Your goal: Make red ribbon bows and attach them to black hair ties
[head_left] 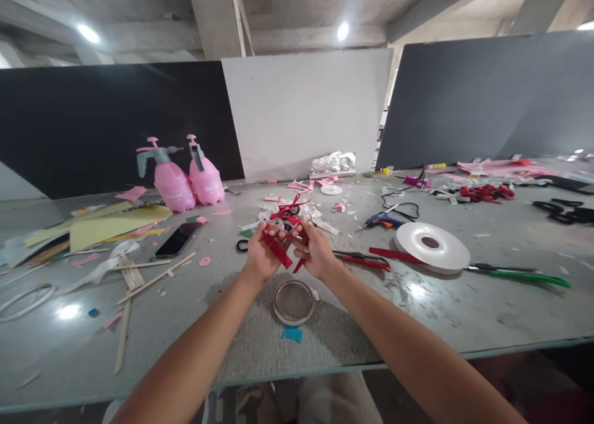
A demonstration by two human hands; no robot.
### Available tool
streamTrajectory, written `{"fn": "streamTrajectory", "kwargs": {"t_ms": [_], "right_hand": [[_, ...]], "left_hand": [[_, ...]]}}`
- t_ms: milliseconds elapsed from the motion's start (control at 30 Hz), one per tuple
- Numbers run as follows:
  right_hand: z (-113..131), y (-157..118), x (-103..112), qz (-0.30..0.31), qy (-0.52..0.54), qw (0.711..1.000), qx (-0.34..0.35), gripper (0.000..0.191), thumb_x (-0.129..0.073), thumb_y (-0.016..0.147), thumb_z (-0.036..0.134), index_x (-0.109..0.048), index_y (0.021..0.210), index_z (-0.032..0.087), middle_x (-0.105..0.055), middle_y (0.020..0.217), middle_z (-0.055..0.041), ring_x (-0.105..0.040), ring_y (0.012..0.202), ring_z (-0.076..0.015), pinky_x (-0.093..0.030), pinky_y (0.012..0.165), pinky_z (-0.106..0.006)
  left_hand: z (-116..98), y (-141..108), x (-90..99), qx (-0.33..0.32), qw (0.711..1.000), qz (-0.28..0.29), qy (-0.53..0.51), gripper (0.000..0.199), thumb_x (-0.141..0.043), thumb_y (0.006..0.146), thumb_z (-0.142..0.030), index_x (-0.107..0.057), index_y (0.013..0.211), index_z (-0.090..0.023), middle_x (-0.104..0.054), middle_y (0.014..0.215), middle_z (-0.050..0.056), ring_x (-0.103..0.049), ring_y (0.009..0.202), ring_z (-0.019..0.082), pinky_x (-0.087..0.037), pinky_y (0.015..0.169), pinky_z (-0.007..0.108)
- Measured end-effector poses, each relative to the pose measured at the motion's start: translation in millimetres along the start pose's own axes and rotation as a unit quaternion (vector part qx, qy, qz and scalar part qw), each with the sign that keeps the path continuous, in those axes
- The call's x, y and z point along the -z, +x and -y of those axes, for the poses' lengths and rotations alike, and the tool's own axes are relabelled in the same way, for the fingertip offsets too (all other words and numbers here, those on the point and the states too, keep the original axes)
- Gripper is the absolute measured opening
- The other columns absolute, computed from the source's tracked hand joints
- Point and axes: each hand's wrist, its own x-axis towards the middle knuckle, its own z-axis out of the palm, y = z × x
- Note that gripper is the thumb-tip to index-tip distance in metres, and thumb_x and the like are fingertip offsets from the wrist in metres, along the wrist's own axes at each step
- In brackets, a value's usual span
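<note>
- Ribbon (277,250), red, sits between the two hands above the middle of the table (185,325), with narrow loops rising past the fingertips and flat tails hanging down between the palms.
- Left hand (262,254): fingers curled and closed on the ribbon, one broad tail slanting from it toward the other hand.
- Right hand (318,250): fingers bent in and pinching the same red piece, its fingertips close to those of the left. Exactly where each thumb presses cannot be told.
- Handling: it looks very light, soft and limp, probably a little slippery; it should bend at a touch, and the thin loops would likely crush or slip loose under a hard squeeze.
- Hold: best taken at the gathered middle, between thumb and forefinger, leaving loops and tails free; the tails seem sturdy enough for a gentle tug.
- Nearby: a tape ring (294,320) lies just below the hands; a red-handled tool (371,262) and a white reel (448,250) lie to the right.
</note>
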Motion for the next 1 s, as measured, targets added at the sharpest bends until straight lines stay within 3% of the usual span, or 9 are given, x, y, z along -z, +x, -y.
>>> {"fn": "streamTrajectory", "kwargs": {"t_ms": [133, 200, 400, 500, 667, 833, 1000], "right_hand": [[0, -2, -2, 0.044, -0.055, 0.997, -0.006, 0.03, -0.072, 0.074, 0.042, -0.061, 0.089, 0.019, -0.063, 0.077, 0.0021, -0.029, 0.041, -0.0018, -0.017, 0.033, -0.015], [0, -1, -2, 0.058, -0.089, 0.994, 0.003, 0.029, -0.072, 0.074, 0.042, -0.062, 0.088, 0.018, -0.066, 0.078, 0.0008, -0.03, 0.039, -0.0018, -0.018, 0.032, -0.015], [-1, 2, 4, -0.015, -0.075, 0.996, 0.044, 0.033, -0.076, 0.069, 0.044, -0.058, 0.08, 0.018, -0.064, 0.066, 0.0035, -0.03, 0.035, -0.0011, -0.02, 0.031, -0.015], [0, 2, 5, -0.028, -0.053, 0.996, 0.062, 0.036, -0.077, 0.068, 0.046, -0.055, 0.076, 0.019, -0.061, 0.062, 0.0054, -0.028, 0.035, -0.001, -0.019, 0.03, -0.015], [0, 2, 5, -0.04, -0.049, 0.996, 0.064, 0.037, -0.077, 0.068, 0.047, -0.054, 0.075, 0.019, -0.056, 0.055, 0.0072, -0.028, 0.034, -0.0014, -0.022, 0.03, -0.014], [-1, 4, 3, -0.036, -0.072, 0.996, 0.039, 0.038, -0.079, 0.065, 0.041, -0.061, 0.089, 0.018, -0.059, 0.06, 0.0059, -0.039, 0.038, -0.0035, -0.033, 0.033, -0.016], [-4, 8, 6, -0.039, -0.084, 0.994, 0.063, 0.037, -0.08, 0.064, 0.04, -0.055, 0.08, 0.019, -0.065, 0.067, 0.0035, -0.044, 0.039, -0.0044, -0.04, 0.036, -0.018]], "left_hand": [[-2, 1, 1.2, 0.017, 0.999, -0.01, -0.036, 0.031, -0.058, 0.085, -0.041, -0.046, 0.065, -0.02, -0.046, 0.064, -0.001, -0.056, 0.064, 0.012, -0.054, 0.076, 0.032], [-2, 2, 2.5, 0.044, 0.995, -0.02, -0.083, 0.023, -0.057, 0.085, -0.033, -0.05, 0.068, -0.019, -0.05, 0.065, -0.002, -0.056, 0.062, 0.011, -0.053, 0.072, 0.029], [-1, 3, 5.6, 0.1, 0.99, 0.009, -0.1, 0.013, -0.066, 0.08, -0.027, -0.063, 0.078, -0.015, -0.065, 0.074, 0.002, -0.066, 0.073, 0.015, -0.053, 0.08, 0.031], [2, 3, 5.6, 0.069, 0.996, 0.011, -0.057, 0.018, -0.071, 0.077, -0.03, -0.066, 0.082, -0.013, -0.068, 0.076, 0.003, -0.068, 0.08, 0.018, -0.052, 0.084, 0.033], [10, 4, 3.9, -0.013, 0.999, -0.034, 0.02, 0.024, -0.074, 0.075, -0.036, -0.063, 0.072, -0.014, -0.065, 0.064, 0.0, -0.065, 0.064, 0.014, -0.052, 0.073, 0.028], [11, 8, 3.7, -0.006, 0.999, -0.032, -0.017, 0.02, -0.076, 0.072, -0.028, -0.062, 0.078, -0.015, -0.064, 0.068, -0.002, -0.064, 0.067, 0.013, -0.052, 0.075, 0.029], [9, 8, 3.8, 0.007, 0.997, -0.029, -0.069, 0.021, -0.076, 0.073, -0.024, -0.057, 0.08, -0.017, -0.062, 0.07, -0.003, -0.065, 0.07, 0.013, -0.052, 0.076, 0.03]]}}
